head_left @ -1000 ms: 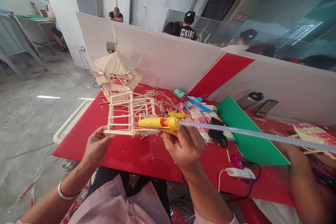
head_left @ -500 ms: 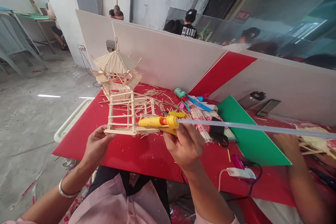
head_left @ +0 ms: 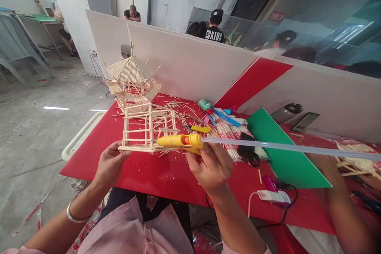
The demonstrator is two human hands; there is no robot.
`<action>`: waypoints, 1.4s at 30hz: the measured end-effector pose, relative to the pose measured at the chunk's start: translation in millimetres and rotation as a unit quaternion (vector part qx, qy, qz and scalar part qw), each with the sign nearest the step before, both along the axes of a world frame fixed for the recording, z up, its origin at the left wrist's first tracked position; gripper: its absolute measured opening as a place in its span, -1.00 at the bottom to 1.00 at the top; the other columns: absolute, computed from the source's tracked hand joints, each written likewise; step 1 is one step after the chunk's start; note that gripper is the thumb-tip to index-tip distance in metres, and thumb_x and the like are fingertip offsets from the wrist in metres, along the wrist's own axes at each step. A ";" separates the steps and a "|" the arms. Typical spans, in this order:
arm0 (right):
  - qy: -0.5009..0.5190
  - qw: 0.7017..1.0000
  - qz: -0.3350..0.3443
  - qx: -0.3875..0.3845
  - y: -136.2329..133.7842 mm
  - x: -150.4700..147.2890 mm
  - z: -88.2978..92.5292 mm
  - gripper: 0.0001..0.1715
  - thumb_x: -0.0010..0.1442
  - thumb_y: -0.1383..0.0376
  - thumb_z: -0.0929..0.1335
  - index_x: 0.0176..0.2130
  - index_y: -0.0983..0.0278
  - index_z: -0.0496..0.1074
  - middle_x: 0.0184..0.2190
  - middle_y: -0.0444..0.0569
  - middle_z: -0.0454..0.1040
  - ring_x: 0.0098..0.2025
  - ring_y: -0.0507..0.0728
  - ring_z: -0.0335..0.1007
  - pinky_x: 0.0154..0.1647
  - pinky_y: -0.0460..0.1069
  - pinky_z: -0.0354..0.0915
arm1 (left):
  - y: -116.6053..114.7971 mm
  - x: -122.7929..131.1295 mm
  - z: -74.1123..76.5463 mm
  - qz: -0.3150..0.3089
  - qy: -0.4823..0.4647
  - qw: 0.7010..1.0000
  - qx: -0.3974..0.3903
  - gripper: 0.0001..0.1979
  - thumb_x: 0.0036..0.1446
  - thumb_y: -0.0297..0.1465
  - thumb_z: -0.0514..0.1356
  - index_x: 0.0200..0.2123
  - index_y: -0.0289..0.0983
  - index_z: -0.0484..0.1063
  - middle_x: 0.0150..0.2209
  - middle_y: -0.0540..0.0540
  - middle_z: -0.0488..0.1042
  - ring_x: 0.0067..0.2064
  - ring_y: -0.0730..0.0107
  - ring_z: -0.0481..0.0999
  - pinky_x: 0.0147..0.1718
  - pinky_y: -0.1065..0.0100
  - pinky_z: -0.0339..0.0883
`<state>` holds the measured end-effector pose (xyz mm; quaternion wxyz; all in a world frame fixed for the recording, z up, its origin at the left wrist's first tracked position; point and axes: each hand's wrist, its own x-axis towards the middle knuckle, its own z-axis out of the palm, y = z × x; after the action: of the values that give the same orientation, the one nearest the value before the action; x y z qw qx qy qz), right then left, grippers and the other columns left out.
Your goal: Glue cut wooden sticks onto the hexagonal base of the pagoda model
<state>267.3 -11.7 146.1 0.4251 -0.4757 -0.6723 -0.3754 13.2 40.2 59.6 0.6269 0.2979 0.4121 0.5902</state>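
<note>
My left hand (head_left: 111, 164) pinches the lower left corner of a stick frame (head_left: 137, 131), an open box-like structure of thin wooden sticks. In my right hand (head_left: 210, 164) is a yellow glue gun (head_left: 180, 140), its nozzle pointing left at the frame's lower right upright. A long clear glue stick (head_left: 268, 144) runs out of the back of the gun to the right. Behind the frame stands a stick pagoda (head_left: 132, 75) with a pointed roof. Yellow-handled pliers (head_left: 200, 129) lie just beyond the gun.
Loose sticks (head_left: 175, 105) litter the red table (head_left: 143, 174). Packs of sticks (head_left: 228, 135), a green board (head_left: 285, 158), a white plug strip (head_left: 274, 196) with cables and a phone (head_left: 305, 122) are to the right. Another person's arm (head_left: 336, 182) reaches in at far right.
The glue gun's nozzle and both hands stay almost in place. The rear end of the glue stick has dipped slightly at the right.
</note>
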 end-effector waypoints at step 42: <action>-0.046 0.981 -0.156 -0.107 23.5 34.8 34.7 -0.69 0.09 0.14 0.41 -0.21 0.27 0.39 -0.36 -0.06 0.44 -0.39 0.11 0.36 -0.51 -0.03 0.12 | 14.2 -17.4 -21.0 -0.092 -0.065 0.994 -0.011 -0.58 -0.31 -0.30 0.56 -0.35 -0.34 0.57 -0.37 -0.14 0.59 -0.29 0.19 0.59 -0.08 0.09 0.50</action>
<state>302.1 11.8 180.8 0.2768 -0.5996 -0.6451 -0.3844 -4.2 54.4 38.6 0.7076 0.2886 0.3477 0.5433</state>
